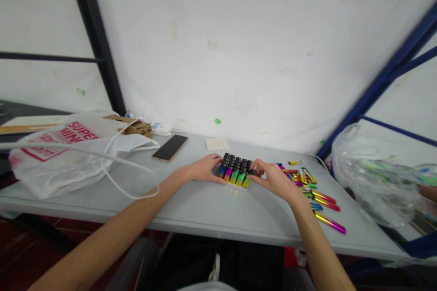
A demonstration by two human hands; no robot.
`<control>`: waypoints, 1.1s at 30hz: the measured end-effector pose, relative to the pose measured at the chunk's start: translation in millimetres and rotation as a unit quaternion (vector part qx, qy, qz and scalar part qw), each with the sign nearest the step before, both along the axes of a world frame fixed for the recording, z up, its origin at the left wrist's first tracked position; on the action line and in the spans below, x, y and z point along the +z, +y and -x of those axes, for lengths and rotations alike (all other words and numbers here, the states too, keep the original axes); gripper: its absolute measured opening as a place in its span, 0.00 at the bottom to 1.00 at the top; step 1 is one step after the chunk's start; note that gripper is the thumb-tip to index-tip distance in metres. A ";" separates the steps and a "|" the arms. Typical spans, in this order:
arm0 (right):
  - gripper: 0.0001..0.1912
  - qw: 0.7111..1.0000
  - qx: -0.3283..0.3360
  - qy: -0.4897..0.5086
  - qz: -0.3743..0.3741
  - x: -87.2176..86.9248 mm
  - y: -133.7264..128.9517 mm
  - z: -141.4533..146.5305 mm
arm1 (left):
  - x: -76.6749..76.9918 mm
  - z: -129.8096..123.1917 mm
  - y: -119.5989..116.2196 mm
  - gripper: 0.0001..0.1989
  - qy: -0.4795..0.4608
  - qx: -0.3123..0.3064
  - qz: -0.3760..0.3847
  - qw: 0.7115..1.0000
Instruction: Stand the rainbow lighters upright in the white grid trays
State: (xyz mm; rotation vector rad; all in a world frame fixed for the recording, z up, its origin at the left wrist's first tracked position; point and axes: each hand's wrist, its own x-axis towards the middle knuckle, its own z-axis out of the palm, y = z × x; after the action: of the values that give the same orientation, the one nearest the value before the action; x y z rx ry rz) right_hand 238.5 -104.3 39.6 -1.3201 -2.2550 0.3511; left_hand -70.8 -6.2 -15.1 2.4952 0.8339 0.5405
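Note:
Upright lighters [233, 173] stand packed in rows in the middle of the desk, black-topped with shiny rainbow metallic bodies. A sliver of a white base shows beneath them. My left hand [207, 168] grips their left end, thumb along the front and fingers at the back. At the right end, my right hand [271, 178] has thumb and fingers closed about the black top of a lighter [251, 173]; its body is mostly hidden. Beside my right hand, several loose metallic lighters [324, 198] lie scattered in a pile.
Behind the block lies a white tray with small hollows [217, 144]. A phone [170, 148], a cardboard box [136, 128] and a white plastic bag [61, 154] are to the left. A white cable [116, 157] hangs across the left. A clear plastic bag [372, 177] stands at the right edge.

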 end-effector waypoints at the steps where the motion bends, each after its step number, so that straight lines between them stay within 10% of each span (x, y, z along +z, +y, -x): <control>1: 0.10 1.000 0.000 0.003 0.000 0.1 -0.3 -0.6 | -0.3 0.0 0.2 0.40 0.000 0.001 0.000 1.000; 14: 0.17 0.997 0.038 0.050 0.037 12.2 -2.6 -4.8 | -4.9 0.0 4.3 0.43 0.002 0.004 -0.006 1.000; 19: 0.17 0.994 -0.089 0.029 -0.051 22.9 23.7 -51.3 | -3.7 0.9 2.4 0.43 0.011 0.011 0.005 1.000; 25: 0.16 0.983 -0.132 -0.120 -0.036 0.6 68.5 -110.3 | -5.5 2.1 3.7 0.44 0.004 0.010 0.003 1.000; 33: 0.12 0.974 -0.129 -0.177 0.059 -20.2 90.1 -113.6 | -4.4 1.8 2.8 0.42 0.004 0.010 0.001 1.000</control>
State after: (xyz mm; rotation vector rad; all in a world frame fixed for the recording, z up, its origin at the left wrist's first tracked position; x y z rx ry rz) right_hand 352.1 -14.2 19.4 -1.8392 -2.3274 0.1693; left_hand -72.6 -3.3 -19.4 2.4910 0.8631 0.5363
